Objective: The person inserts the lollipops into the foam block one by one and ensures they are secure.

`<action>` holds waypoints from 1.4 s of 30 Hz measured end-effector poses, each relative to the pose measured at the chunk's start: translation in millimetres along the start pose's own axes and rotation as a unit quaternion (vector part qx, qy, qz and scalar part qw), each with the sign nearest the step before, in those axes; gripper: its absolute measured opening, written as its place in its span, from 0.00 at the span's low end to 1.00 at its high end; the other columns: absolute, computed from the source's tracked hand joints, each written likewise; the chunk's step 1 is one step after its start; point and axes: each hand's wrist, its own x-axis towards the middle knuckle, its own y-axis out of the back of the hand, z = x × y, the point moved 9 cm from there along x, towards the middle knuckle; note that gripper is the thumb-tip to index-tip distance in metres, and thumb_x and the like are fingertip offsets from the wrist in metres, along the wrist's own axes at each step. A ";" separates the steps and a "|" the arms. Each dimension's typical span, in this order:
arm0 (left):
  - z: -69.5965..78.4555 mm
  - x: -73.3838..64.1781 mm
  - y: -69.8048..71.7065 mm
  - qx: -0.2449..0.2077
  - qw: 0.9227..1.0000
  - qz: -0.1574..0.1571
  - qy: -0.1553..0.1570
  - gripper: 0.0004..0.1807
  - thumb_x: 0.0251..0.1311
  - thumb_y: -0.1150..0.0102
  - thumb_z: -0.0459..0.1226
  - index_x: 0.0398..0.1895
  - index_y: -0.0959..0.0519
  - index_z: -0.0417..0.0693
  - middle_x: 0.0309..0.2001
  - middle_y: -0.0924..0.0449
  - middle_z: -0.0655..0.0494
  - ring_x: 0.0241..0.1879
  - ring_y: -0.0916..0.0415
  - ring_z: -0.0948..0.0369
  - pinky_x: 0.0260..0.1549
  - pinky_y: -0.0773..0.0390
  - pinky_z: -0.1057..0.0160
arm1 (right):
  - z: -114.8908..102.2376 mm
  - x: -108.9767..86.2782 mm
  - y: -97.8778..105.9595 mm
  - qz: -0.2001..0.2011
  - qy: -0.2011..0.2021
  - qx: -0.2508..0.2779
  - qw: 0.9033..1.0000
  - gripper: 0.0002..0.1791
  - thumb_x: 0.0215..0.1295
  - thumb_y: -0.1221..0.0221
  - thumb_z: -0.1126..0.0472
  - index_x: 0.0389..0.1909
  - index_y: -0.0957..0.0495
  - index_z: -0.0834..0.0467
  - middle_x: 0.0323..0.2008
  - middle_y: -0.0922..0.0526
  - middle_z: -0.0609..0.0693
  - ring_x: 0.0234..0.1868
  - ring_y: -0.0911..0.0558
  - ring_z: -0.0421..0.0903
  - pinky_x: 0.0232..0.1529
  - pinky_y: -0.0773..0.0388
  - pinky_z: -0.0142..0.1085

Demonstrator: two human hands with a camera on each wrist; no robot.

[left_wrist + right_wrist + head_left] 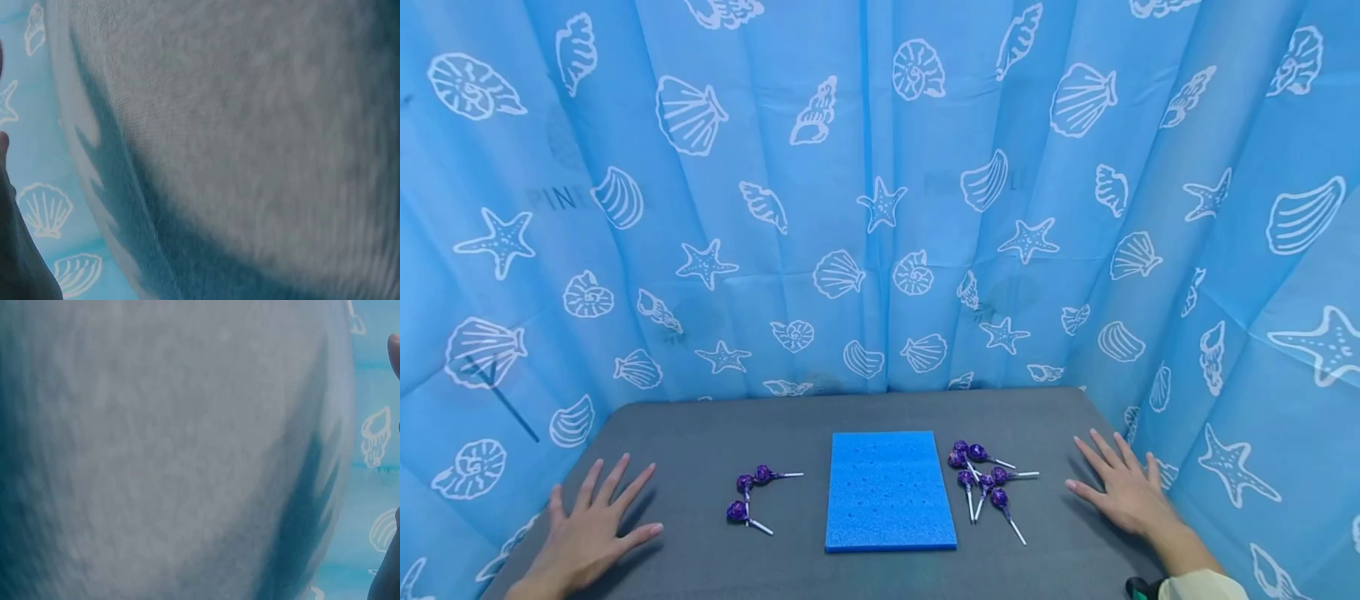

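My left hand [587, 529] is at the left of the grey table with its fingers spread, holding nothing. On the opposite side, my right hand [1123, 492] also has its fingers spread and holds nothing. Between them lies a blue foam block [891, 492] with small holes in rows. Three lollipops in purple wrappers [737, 511] lie left of the block, nearest my left hand. Several more purple lollipops [999, 497] lie in a loose, overlapping group right of it, their white sticks pointing various ways. The wrist views show only slivers of each hand at the edge.
The grey table [700, 433] has a rounded far edge. A blue curtain [850, 217] with white shells and starfish hangs behind it and along both sides. A pale sleeve [1201, 586] and a dark band [1142, 588] show at my right wrist.
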 end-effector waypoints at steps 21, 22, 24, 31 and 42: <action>57.8 -7.2 13.3 -0.085 0.993 0.069 -0.036 0.49 0.58 0.44 0.64 0.78 0.52 0.60 0.73 0.56 0.35 0.69 0.65 0.30 0.55 0.71 0.24 | -40.4 -18.3 23.2 0.099 0.011 0.065 0.993 0.43 0.62 0.40 0.42 0.72 0.42 0.58 0.70 0.45 0.70 0.70 0.53 0.71 0.58 0.61 0.73; 61.6 -7.8 13.8 -0.087 0.993 0.073 -0.040 0.49 0.58 0.43 0.63 0.78 0.52 0.60 0.73 0.55 0.35 0.69 0.64 0.30 0.56 0.69 0.24 | -43.8 -19.3 24.8 0.105 0.014 0.071 0.992 0.43 0.62 0.39 0.43 0.72 0.42 0.58 0.70 0.45 0.70 0.69 0.52 0.72 0.58 0.59 0.73; 69.3 -9.6 15.3 -0.092 0.991 0.085 -0.050 0.48 0.58 0.42 0.62 0.78 0.51 0.61 0.73 0.55 0.36 0.69 0.62 0.30 0.56 0.67 0.24 | -50.1 -21.2 26.1 0.113 0.017 0.078 0.990 0.43 0.62 0.38 0.44 0.72 0.42 0.58 0.69 0.45 0.70 0.69 0.50 0.72 0.57 0.55 0.74; 92.8 -11.8 20.1 -0.103 0.985 0.114 -0.075 0.46 0.57 0.39 0.58 0.76 0.46 0.59 0.73 0.53 0.39 0.68 0.59 0.33 0.56 0.60 0.24 | -71.1 -27.4 27.1 0.127 0.018 0.106 0.986 0.44 0.60 0.35 0.46 0.73 0.42 0.56 0.70 0.45 0.69 0.68 0.48 0.71 0.51 0.50 0.76; 128.2 -10.9 20.3 -0.170 0.974 0.119 -0.089 0.43 0.55 0.35 0.55 0.74 0.40 0.60 0.74 0.50 0.42 0.68 0.55 0.35 0.53 0.52 0.24 | -101.5 -27.6 26.7 0.138 0.050 0.164 0.975 0.44 0.58 0.33 0.52 0.73 0.42 0.56 0.70 0.43 0.68 0.65 0.42 0.73 0.52 0.44 0.73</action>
